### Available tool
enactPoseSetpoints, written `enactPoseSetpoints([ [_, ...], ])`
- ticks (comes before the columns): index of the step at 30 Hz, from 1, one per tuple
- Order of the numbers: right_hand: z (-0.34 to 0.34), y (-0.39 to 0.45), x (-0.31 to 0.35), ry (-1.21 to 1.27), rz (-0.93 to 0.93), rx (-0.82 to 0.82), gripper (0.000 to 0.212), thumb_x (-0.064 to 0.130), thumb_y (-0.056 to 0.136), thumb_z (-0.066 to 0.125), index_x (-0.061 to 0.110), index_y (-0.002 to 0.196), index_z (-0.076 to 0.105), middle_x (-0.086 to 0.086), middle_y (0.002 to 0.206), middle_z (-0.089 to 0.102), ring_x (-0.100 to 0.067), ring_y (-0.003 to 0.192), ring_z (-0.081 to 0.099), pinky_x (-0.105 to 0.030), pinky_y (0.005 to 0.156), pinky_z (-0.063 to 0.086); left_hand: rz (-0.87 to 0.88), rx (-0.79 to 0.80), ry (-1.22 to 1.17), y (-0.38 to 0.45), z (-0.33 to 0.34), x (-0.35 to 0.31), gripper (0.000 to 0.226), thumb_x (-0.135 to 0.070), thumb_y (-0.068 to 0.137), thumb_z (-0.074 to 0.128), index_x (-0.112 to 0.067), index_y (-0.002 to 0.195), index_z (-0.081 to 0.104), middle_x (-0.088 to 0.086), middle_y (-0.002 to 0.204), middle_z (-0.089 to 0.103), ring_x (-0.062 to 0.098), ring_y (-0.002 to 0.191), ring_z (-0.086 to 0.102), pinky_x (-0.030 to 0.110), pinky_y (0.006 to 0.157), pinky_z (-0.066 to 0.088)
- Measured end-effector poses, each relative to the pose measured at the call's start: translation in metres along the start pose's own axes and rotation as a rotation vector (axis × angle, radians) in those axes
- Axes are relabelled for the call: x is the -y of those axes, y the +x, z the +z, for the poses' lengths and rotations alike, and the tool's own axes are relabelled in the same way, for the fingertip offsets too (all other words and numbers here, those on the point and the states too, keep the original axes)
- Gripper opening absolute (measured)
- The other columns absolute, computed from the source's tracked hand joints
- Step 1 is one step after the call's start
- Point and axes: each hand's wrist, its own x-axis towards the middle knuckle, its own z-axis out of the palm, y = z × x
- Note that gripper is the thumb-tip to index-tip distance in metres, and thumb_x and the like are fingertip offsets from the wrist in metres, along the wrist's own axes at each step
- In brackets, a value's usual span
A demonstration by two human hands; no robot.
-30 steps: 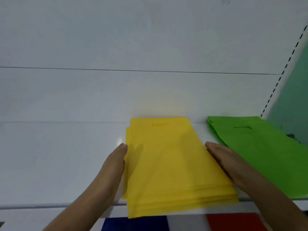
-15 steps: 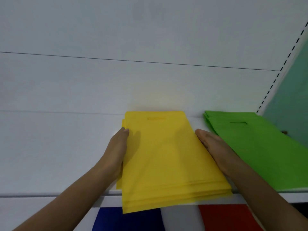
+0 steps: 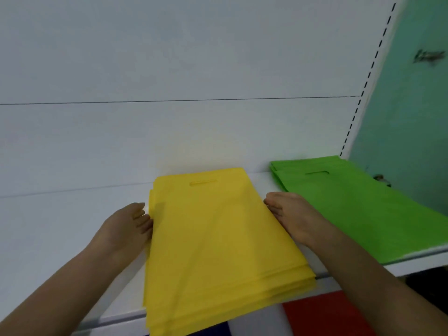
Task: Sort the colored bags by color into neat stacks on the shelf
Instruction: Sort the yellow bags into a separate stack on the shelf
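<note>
While the yellow stack [image 3: 218, 238] at frame centre has been pushed further onto the shelf [image 3: 60, 226], it is pressed square between the flat left hand [image 3: 126, 229] and right hand [image 3: 295, 217], beside the green stack [image 3: 363, 209].

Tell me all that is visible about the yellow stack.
The yellow stack is a pile of flat, matte, fabric-like bags with a slot handle cut near the far end of the top bag. It lies on the white shelf, its near end overhanging the front edge, layers slightly fanned there. The left hand presses its left edge with straight fingers; the right hand presses its right edge. A green stack lies apart at right.
</note>
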Motion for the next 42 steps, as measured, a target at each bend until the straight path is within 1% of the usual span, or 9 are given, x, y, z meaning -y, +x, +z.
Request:
enactPoseSetpoints([
  [3,0.008,0.005,0.0,-0.049,0.015,0.016,0.02,0.01,0.092,0.055,0.012,0.072,0.059,-0.007,0.067,0.057,-0.015,0.054,0.054,-0.025,0.058,0.044,-0.009,-0.003,0.035,0.005,0.002,-0.004,0.025,-0.017,0.098,0.046,-0.002,0.117,0.051,0.013,0.105,0.054,0.02,0.093,0.056,0.034,0.093,0.04],
  [7,0.022,0.009,-0.01,-0.162,-0.029,-0.035,0.025,0.013,0.093,0.058,0.011,0.117,0.063,-0.005,0.11,0.066,-0.017,0.094,0.063,-0.032,0.087,0.05,0.128,-0.049,0.396,0.003,0.009,0.008,0.024,-0.013,0.093,0.05,-0.007,0.071,0.057,0.006,0.066,0.058,0.02,0.058,0.055,0.03,0.058,0.041],
  [10,0.028,0.008,-0.011,-0.266,-0.053,-0.033,0.048,0.019,0.094,0.057,0.012,0.14,0.047,-0.005,0.138,0.052,-0.02,0.119,0.054,-0.034,0.1,0.044,0.169,-0.029,0.45,0.002,0.009,0.013,0.018,-0.016,0.095,0.05,-0.008,0.092,0.066,0.014,0.093,0.069,0.031,0.082,0.064,0.038,0.07,0.051],
  [14,0.025,0.005,-0.008,-0.358,-0.106,0.011,0.048,0.024,0.097,0.053,0.013,0.142,0.043,-0.005,0.144,0.047,-0.013,0.113,0.054,-0.028,0.093,0.044,0.199,-0.003,0.477,0.001,0.007,0.019,0.035,-0.031,0.092,0.057,-0.022,0.126,0.054,-0.006,0.122,0.059,0.019,0.106,0.057,0.038,0.09,0.046],
  [20,0.023,-0.067,-0.023,-1.147,-0.688,0.049,0.074,0.06,0.095,0.011,0.014,0.148,0.033,0.0,0.158,0.023,-0.01,0.145,0.02,-0.022,0.117,0.008,0.176,0.011,0.264,-0.005,-0.007,0.032,0.056,-0.028,0.099,0.049,-0.022,0.151,0.028,-0.005,0.151,0.035,0.014,0.114,0.046,0.032,0.087,0.038],
  [23,0.052,-0.097,-0.043,-1.391,-0.944,0.056,0.07,0.052,0.1,0.012,0.007,0.138,0.049,-0.011,0.15,0.04,-0.024,0.139,0.037,-0.039,0.112,0.022,0.211,0.011,0.281,-0.011,-0.005,0.038,0.04,-0.03,0.099,0.049,-0.022,0.138,0.048,-0.013,0.13,0.055,0.01,0.097,0.059,0.027,0.068,0.044],
  [27,0.089,-0.076,-0.053,-1.517,-0.862,-0.011,0.077,0.049,0.099,0.001,0.006,0.133,0.054,-0.013,0.144,0.049,-0.026,0.136,0.042,-0.044,0.113,0.029,0.284,0.039,0.391,-0.021,0.006,0.034,0.033,-0.017,0.1,0.043,-0.02,0.067,0.047,-0.012,0.049,0.054,0.003,0.04,0.052,0.013,0.04,0.04],
  [34,0.098,-0.095,-0.064,-1.426,-1.081,-0.008,0.062,0.044,0.102,0.019,0.006,0.129,0.059,-0.012,0.139,0.054,-0.025,0.131,0.048,-0.042,0.111,0.034,0.211,-0.01,0.32,-0.02,-0.006,0.029,0.018,-0.026,0.089,0.05,-0.02,0.072,0.046,0.008,0.066,0.043,0.018,0.061,0.043,0.031,0.06,0.041],
  [42,0.115,-0.083,-0.071,-1.344,-1.163,-0.107,0.059,0.043,0.101,0.027,0.004,0.12,0.065,-0.012,0.13,0.062,-0.026,0.122,0.057,-0.039,0.105,0.043,0.21,-0.082,0.324,-0.031,0.004,0.032,0.034,-0.017,0.097,0.042,-0.017,0.064,0.047,-0.006,0.043,0.052,0.009,0.034,0.05,0.014,0.038,0.04],
])
